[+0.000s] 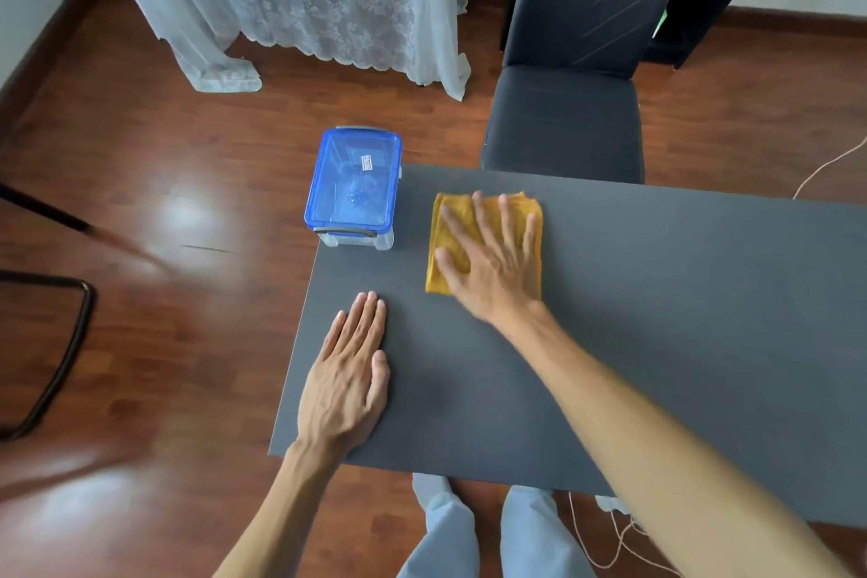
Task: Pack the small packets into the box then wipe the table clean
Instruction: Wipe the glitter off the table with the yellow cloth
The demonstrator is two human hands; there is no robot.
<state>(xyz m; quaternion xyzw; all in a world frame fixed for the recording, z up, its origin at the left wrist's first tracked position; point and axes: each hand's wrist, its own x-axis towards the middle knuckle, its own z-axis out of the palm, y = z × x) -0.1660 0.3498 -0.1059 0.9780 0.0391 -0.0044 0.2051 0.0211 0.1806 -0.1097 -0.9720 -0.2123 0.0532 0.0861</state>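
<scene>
On the dark grey bench (657,319), the right hand (492,263) lies flat with fingers spread on a folded yellow cloth (443,225), pressing it down rather than clutching it, its outline blurred. Beside the cloth, at the far left corner, stands the clear box (353,188) with its blue lid shut; its contents are unclear. Nearer the person, the left hand (349,375) rests palm-down and released on bare bench, grasping nothing.
</scene>
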